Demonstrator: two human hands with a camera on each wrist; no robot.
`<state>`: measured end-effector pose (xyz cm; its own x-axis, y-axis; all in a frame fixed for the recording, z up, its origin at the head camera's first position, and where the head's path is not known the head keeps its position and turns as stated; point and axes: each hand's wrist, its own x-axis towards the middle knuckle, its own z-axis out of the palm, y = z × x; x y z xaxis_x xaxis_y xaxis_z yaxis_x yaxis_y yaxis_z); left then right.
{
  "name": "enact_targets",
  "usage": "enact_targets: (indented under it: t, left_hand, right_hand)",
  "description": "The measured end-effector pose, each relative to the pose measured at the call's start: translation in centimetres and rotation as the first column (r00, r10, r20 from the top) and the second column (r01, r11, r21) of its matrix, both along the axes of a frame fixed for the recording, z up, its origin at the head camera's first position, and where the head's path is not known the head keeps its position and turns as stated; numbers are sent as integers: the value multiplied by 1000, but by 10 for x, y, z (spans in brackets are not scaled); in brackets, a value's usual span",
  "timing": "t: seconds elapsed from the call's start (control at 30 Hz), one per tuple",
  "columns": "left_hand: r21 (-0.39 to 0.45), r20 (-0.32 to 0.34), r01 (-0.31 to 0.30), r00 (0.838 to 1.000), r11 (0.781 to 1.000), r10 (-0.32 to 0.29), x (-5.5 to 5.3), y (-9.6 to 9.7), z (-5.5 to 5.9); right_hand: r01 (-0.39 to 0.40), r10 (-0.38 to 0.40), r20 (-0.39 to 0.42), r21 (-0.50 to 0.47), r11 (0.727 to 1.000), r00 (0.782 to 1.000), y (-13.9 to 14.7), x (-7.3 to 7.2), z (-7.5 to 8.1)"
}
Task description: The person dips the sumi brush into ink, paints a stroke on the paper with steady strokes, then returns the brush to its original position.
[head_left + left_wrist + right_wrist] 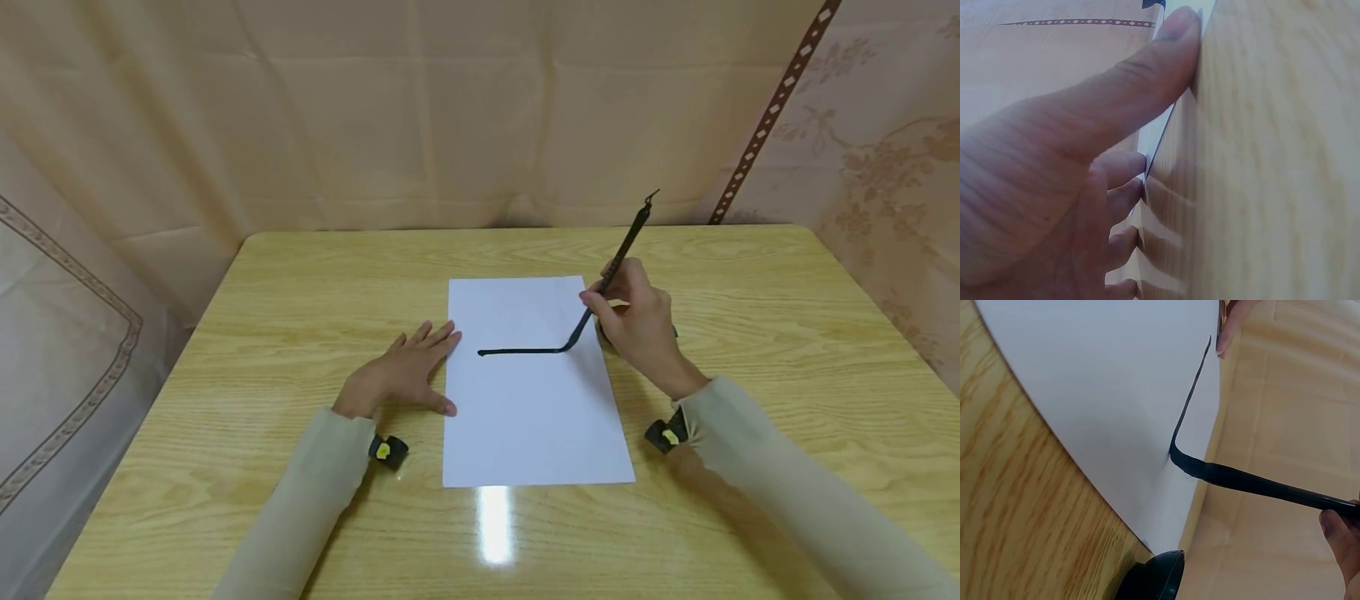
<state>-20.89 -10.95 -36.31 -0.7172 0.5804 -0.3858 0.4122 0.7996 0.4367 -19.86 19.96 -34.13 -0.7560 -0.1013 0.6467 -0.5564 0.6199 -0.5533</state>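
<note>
My right hand point(641, 321) pinches a dark calligraphy brush point(624, 248) by its handle, which leans up and to the right. The bent bristles point(1186, 464) press on a white sheet of paper point(532, 433), at the right end of a black horizontal ink stroke point(517, 352). My left hand point(405, 371) lies with fingers spread at the sheet's left edge. In the left wrist view its thumb point(1175, 37) rests on the paper's border, while the other fingertips reach the edge further off.
A small dark bowl point(1154, 578) stands beside the paper's right edge, mostly hidden behind my right hand in the head view. The wooden table point(300, 292) has a glossy top. Beige curtains point(480, 117) hang behind it, with patterned cloth point(885, 167) at the right.
</note>
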Motion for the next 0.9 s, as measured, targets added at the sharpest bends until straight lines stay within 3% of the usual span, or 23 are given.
enact_targets:
  t: [0.9]
  left_hand:
    - [-8, 8, 7, 1000, 1000, -7, -1, -1, 1]
  right_hand:
    - [-18, 18, 12, 1, 1000, 1000, -11, -5, 3]
